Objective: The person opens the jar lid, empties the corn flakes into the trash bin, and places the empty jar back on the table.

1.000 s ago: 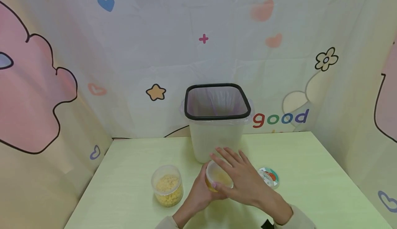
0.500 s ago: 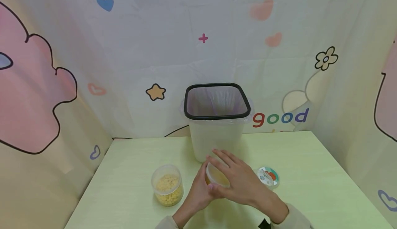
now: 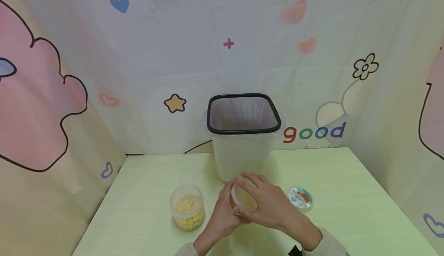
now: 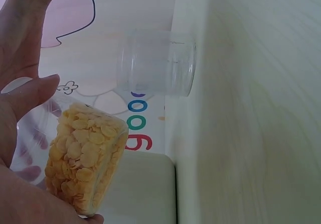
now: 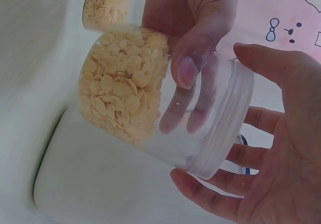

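Tilted between both hands is a clear plastic jar (image 3: 244,199) part-filled with pale yellow cereal flakes (image 5: 123,86). My left hand (image 3: 224,214) grips the jar's side, its thumb and fingers wrapped round the clear wall. Over the jar's top sits my right hand (image 3: 269,202), thumb and fingers curved around the frosted top band (image 5: 228,118). A second jar of yellow flakes (image 3: 188,211) stands left of the hands. To the right is a clear container (image 3: 299,199) with a teal and orange printed disc, its clear wall showing in the left wrist view.
Behind the hands stands a pale bin (image 3: 239,155) with a black rim and a clear liner bag. The light green table (image 3: 145,179) ends at a printed cloth backdrop (image 3: 156,55). A small black object (image 3: 295,250) lies by the right sleeve.
My right hand has shifted slightly left and down over the jar, and its fingers have bent in more around the top. The left hand keeps its grip.
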The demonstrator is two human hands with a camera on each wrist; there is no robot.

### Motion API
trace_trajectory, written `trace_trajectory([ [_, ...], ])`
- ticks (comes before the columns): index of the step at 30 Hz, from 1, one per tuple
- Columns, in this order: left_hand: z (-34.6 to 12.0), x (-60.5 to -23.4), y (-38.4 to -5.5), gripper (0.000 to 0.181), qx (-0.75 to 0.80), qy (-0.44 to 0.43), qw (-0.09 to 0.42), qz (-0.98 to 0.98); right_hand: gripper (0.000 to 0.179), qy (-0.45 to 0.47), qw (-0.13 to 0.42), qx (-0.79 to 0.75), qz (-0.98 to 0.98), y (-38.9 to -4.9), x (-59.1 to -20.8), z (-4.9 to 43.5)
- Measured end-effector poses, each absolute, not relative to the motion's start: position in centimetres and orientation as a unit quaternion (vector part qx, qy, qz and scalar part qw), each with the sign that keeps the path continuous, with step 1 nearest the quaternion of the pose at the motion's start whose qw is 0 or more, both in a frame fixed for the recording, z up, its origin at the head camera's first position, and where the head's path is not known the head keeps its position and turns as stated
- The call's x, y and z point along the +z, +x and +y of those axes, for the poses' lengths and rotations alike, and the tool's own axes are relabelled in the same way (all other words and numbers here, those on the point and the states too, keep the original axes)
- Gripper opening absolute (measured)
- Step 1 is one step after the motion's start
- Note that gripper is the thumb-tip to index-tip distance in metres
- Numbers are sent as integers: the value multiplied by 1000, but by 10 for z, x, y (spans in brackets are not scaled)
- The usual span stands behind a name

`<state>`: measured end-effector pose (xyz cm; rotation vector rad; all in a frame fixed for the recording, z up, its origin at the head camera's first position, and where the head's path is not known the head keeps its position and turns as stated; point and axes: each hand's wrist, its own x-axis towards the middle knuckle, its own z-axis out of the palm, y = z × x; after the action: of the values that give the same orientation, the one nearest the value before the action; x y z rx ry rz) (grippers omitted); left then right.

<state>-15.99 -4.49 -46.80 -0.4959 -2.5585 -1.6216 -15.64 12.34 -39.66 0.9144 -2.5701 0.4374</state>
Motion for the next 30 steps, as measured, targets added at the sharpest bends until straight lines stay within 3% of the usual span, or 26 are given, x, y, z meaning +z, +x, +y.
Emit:
trace_trajectory([
  [18,-53,-468,-160,99,-530,-199,27,-824,60,342,188,185,-902,-156,-394,125],
  [30,-55,-461,-159,97,-442,-213,122,-863,68,359,180,203,-893,-159,-394,127],
])
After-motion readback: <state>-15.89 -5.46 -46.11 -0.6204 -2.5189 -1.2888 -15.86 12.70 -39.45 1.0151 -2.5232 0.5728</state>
